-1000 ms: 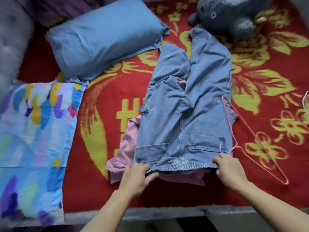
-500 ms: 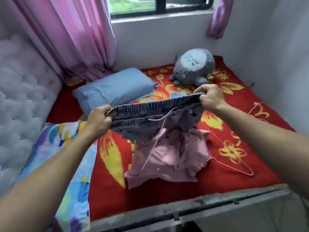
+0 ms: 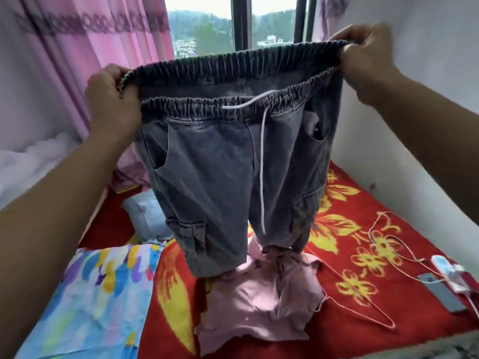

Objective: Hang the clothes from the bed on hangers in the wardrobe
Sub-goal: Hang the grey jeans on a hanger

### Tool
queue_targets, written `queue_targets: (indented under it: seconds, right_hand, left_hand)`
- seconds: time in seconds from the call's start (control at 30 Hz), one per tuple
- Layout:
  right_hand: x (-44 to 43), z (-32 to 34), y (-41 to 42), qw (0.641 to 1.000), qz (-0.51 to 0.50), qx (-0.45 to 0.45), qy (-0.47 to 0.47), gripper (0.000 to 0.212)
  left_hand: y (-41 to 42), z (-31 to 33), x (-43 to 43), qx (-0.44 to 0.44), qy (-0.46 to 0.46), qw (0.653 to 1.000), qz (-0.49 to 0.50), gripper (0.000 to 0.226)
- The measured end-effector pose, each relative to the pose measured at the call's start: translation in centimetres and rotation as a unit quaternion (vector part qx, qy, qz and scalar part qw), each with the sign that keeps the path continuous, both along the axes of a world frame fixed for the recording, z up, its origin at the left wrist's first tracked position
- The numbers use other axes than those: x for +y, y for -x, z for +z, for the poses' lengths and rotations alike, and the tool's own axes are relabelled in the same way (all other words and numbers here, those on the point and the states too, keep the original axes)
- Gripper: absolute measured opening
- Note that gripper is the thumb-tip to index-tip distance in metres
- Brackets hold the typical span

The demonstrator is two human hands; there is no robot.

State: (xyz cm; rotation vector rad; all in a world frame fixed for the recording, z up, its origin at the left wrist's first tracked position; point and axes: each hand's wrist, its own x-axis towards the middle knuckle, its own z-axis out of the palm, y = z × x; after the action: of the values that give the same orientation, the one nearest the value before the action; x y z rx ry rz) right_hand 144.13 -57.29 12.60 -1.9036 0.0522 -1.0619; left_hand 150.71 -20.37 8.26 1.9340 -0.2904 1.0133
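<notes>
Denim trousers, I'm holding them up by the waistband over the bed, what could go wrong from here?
1. The denim trousers hang from both the left hand and the right hand; freeing one to reach the pink hanger on the bed could let them slump.
2. The long drawstring dangles loose and might snag on the hanger wire.
3. The leg hems hang just over the pink top; swinging away could drag it.

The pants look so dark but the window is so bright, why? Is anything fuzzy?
Head view: daylight comes in through the window behind the pants, so their near side is in shade and looks dark; head view: the right hand and the pink curtain are smeared with blur; head view: the wide lens stretches the forearms near the edges.
</notes>
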Motion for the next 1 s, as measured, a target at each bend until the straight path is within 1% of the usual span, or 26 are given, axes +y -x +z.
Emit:
queue_targets:
  seconds: [0.07,0.1,0.17,0.23,0.3,0.33,0.4,0.47,0.5,0.57,0.67,0.7,0.77,0.83,0.87,0.9,0.93,0.97,1.0]
  right_hand:
    - [-0.6,1.6,0.1,1.000,0.001,-0.029,-0.008,0.033]
    - [-1.1,2.0,-0.1,0.999,-0.005,-0.040,-0.010,0.031]
    - [-2.3,1.8,-0.7,0.999,-0.016,-0.049,-0.017,0.027]
    - [-3.7,0.1,-2.0,0.999,-0.022,-0.031,-0.026,0.031]
    - [-5.3,-3.4,-3.7,0.999,-0.019,0.014,-0.026,0.033]
    - [-6.2,-5.7,-4.7,0.999,-0.012,0.048,-0.022,0.032]
    - [-8.1,-11.9,-7.1,0.989,0.004,0.144,-0.014,0.027]
    - [-9.8,-19.2,-9.2,0.966,0.019,0.259,-0.009,0.025]
    - [-10.6,-22.9,-10.1,0.948,0.029,0.316,-0.007,0.027]
    - [-11.5,-30.4,-10.8,0.902,0.060,0.427,-0.008,0.029]
    - [-12.0,-40.1,-11.4,0.825,0.097,0.556,-0.015,0.025]
    - [-12.0,-43.1,-11.7,0.806,0.096,0.583,-0.025,0.023]
    - [-11.8,-48.4,-11.9,0.774,0.109,0.622,-0.052,0.022]
    - [-11.2,-52.8,-11.6,0.745,0.148,0.644,-0.091,0.020]
    - [-11.1,-54.6,-11.3,0.735,0.171,0.644,-0.124,0.015]
    - [-11.0,-56.1,-11.0,0.731,0.180,0.637,-0.169,0.008]
    - [-11.2,-57.8,-10.8,0.735,0.164,0.622,-0.213,0.004]
    - [-11.8,-59.6,-10.4,0.751,0.122,0.601,-0.244,0.003]
    - [-12.9,-61.8,-10.0,0.772,0.060,0.586,-0.238,0.005]
  left_hand:
    - [-0.1,1.9,-1.0,-0.026,0.018,1.000,-0.002,0.019]
    - [-0.2,2.5,-1.5,-0.032,0.020,0.999,-0.005,0.020]
    - [-0.8,2.6,-2.7,-0.025,0.009,1.000,-0.004,0.019]
    - [-1.6,1.2,-4.3,-0.007,-0.010,1.000,-0.009,0.024]
    - [-2.4,-1.9,-5.9,0.037,-0.043,0.998,-0.017,0.022]
    - [-3.0,-4.1,-6.5,0.067,-0.068,0.995,-0.025,0.021]
    - [-4.4,-9.3,-7.6,0.141,-0.123,0.981,-0.046,0.019]
    - [-6.1,-15.9,-8.1,0.235,-0.183,0.953,-0.052,0.014]
    - [-6.7,-19.3,-8.5,0.287,-0.207,0.933,-0.057,0.014]
    - [-7.0,-26.3,-9.1,0.386,-0.238,0.889,-0.063,0.014]
    - [-6.4,-35.6,-9.8,0.497,-0.260,0.827,-0.049,0.024]
    - [-6.0,-37.9,-10.1,0.527,-0.266,0.806,-0.043,0.022]
    - [-5.4,-42.2,-10.5,0.570,-0.267,0.776,-0.037,0.018]
    - [-4.8,-45.6,-10.8,0.597,-0.256,0.760,-0.033,0.022]
    - [-4.6,-47.3,-10.9,0.604,-0.248,0.757,-0.027,0.025]
    - [-4.5,-48.8,-10.9,0.609,-0.236,0.757,-0.021,0.025]
    - [-4.4,-50.2,-10.9,0.614,-0.221,0.758,-0.015,0.026]
    - [-4.4,-51.6,-10.9,0.616,-0.203,0.761,-0.012,0.028]
    - [-4.5,-53.1,-11.0,0.616,-0.186,0.766,-0.014,0.030]
